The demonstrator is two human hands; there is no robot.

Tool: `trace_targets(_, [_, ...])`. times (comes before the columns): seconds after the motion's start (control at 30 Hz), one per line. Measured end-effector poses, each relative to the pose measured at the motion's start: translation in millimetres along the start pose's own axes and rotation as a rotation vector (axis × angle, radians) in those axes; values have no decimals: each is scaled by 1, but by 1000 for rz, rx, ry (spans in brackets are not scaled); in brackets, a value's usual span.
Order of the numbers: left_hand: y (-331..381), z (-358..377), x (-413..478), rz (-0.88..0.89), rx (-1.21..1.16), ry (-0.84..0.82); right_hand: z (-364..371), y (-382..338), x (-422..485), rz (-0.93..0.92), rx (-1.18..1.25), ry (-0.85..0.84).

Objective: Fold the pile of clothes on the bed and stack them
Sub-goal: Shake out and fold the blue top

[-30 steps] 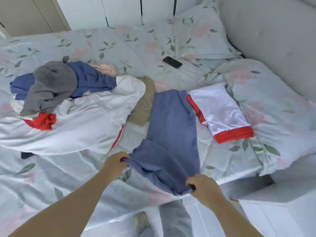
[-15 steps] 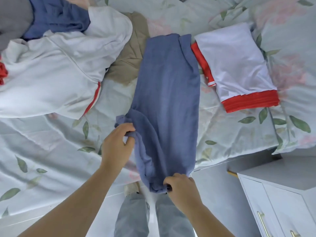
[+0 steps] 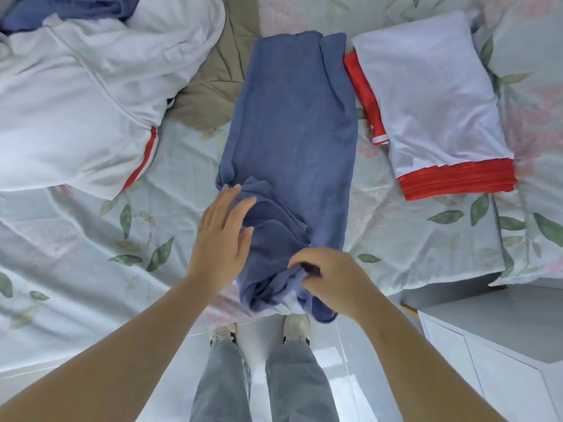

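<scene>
We see a bed (image 3: pixel 396 233) with a pale leaf-printed sheet. On it lie a long blue cloth garment (image 3: pixel 292 117), just right of it a folded white shirt with red hems (image 3: pixel 432 95), and to the left a crumpled white jacket (image 3: pixel 76 102) touching a tan cloth (image 3: pixel 210 86).

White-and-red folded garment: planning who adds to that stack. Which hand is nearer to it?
Right. The right hand pinches the blue garment's near end, below-left of the white-and-red garment; the left hand rests on the blue garment's left edge, farther off.

A home bedroom: floral-sheeted bed (image 3: pixel 76 239) strewn with clothes, white cabinet (image 3: pixel 502 345) beside.
</scene>
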State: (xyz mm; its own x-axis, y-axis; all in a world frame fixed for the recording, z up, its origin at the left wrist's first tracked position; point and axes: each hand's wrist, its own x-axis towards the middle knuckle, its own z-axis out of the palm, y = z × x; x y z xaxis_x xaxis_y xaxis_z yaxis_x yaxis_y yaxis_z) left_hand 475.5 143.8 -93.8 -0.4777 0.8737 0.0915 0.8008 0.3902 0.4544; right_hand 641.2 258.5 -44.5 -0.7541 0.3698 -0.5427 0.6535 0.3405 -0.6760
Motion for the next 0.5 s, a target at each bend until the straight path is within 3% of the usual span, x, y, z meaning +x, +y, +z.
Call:
trace_targets(0.17, [9, -11, 45, -345, -340, 267, -51, -28, 57, -144, -286, 595])
trace_targets(0.27, [7, -9, 41, -360, -297, 275, -48, -31, 61, -132, -301, 797])
trace_targets(0.33, [3, -4, 28, -196, -184, 205, -27, -20, 50, -141, -296, 849])
trace_targets(0.43, [-5, 11, 9, 70, 17, -49, 11, 9, 35, -30, -313, 738])
trace_targets(0.5, [-7, 22, 5, -76, 21, -174, 26, 25, 32, 291, -93, 619])
